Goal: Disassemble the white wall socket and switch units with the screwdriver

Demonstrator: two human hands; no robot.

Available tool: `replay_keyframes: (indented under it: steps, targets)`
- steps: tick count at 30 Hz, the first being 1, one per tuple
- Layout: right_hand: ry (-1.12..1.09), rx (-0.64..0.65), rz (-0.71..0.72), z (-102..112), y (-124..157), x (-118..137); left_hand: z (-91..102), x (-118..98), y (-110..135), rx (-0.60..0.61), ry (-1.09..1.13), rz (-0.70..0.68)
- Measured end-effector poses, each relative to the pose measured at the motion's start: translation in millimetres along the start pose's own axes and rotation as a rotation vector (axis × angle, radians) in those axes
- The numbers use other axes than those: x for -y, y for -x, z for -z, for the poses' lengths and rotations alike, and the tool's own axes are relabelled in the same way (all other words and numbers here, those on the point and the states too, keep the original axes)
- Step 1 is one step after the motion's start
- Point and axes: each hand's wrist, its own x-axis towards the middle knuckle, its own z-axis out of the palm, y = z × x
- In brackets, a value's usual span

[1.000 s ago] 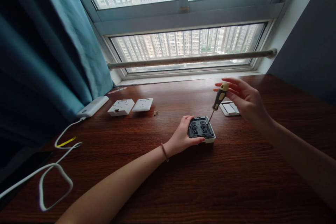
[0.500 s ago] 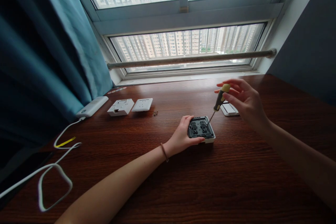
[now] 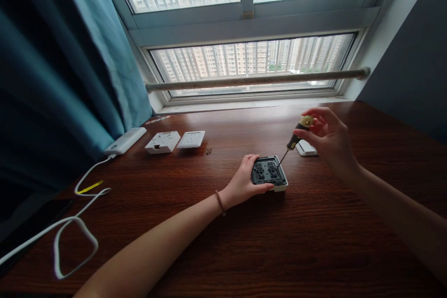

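Note:
My left hand (image 3: 247, 180) grips the left side of a wall switch (image 3: 268, 172), thumb along its near edge and fingers at the far edge. The switch lies face up on the table, its dark inner frame bare inside a white base. My right hand (image 3: 328, 137) holds a screwdriver (image 3: 296, 134) by its yellow and dark handle, between thumb and fingers. The tool leans to the right, and its tip meets the right part of the dark frame. Whether it sits on a screw I cannot tell. Partly behind my right hand lies a white switch cover (image 3: 306, 148).
On the brown table (image 3: 195, 251), a white socket box (image 3: 162, 142) and a white socket panel (image 3: 191, 139) stand at the back left, several small screws (image 3: 208, 151) beside them. Further left are a white power bank (image 3: 125, 141), its white cable (image 3: 95, 242) and a yellow strip (image 3: 91, 187).
My right hand has shifted its fingers round the screwdriver's handle, which now leans further right. My left hand still holds the switch. The whole view has shifted slightly.

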Motion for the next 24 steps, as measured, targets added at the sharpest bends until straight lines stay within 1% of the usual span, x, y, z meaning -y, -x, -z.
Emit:
replay_keyframes:
  steps: [2,5,7,9,12,14,18,20,22,24]
  targets:
    - [0.017,0.001,-0.004,0.7,-0.2,0.2,0.1,-0.3,0.0,0.002,-0.003,0.000]
    - [-0.069,0.079,-0.046,0.5,1.2,3.6,0.1,-0.3,0.2,0.000,-0.003,0.001]
    - [-0.119,0.100,-0.055,-0.3,2.3,5.1,0.1,-0.3,0.2,-0.002,-0.001,0.002]
    - [-0.107,0.073,-0.039,-0.9,2.4,3.9,0.1,-0.5,0.3,-0.003,0.003,0.002]
    - [0.023,-0.023,-0.002,-0.4,1.1,-0.9,0.1,-1.0,0.4,-0.003,0.009,0.004]
    - [0.064,-0.034,0.002,0.1,0.7,-2.8,0.0,-1.1,0.5,-0.003,0.011,0.006]
    - [-0.056,0.091,-0.049,-0.7,2.5,0.5,0.0,-1.1,0.5,-0.005,0.008,0.005]
    - [-0.089,0.119,-0.053,-1.5,3.4,2.0,0.1,-1.3,0.4,0.000,0.007,0.003]
    - [-0.066,0.093,-0.036,-1.7,3.2,1.1,0.4,-1.7,0.3,0.002,0.009,0.003]
    - [-0.005,0.032,-0.012,-1.0,2.0,-1.1,0.5,-2.1,0.3,-0.001,0.015,0.007]
